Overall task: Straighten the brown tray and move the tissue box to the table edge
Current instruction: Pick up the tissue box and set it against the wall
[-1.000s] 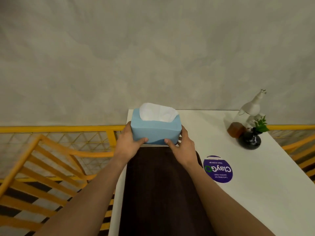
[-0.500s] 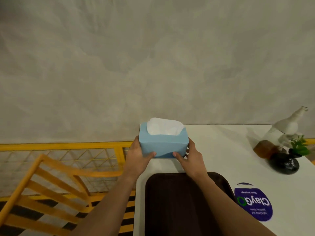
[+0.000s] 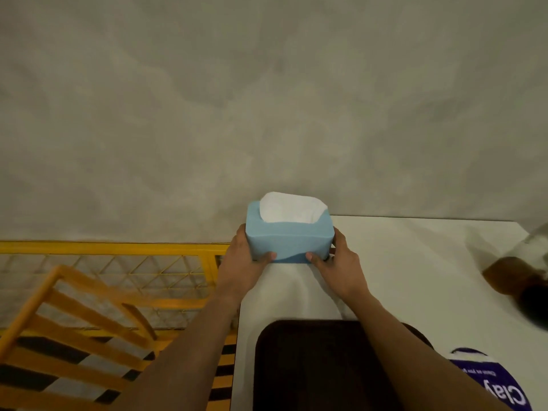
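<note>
A light blue tissue box point(image 3: 289, 243) with white tissue showing on top sits at the far left corner of the white table point(image 3: 415, 262), close to the wall. My left hand point(image 3: 244, 262) grips its left end and my right hand point(image 3: 338, 264) grips its right end, thumbs on the near face. The dark brown tray point(image 3: 311, 366) lies near me on the table, its long sides running parallel to the table's left edge; my right forearm crosses its right part.
A purple round sticker point(image 3: 498, 384) lies right of the tray. A blurred brown and black object point(image 3: 516, 280) stands at the right edge. An orange wooden chair point(image 3: 74, 330) and a yellow mesh railing point(image 3: 118, 250) are left of the table. A grey wall rises behind.
Both hands have carried the tissue box away from the tray's far end toward the table's far left corner by the wall. The view has tilted up and left.
</note>
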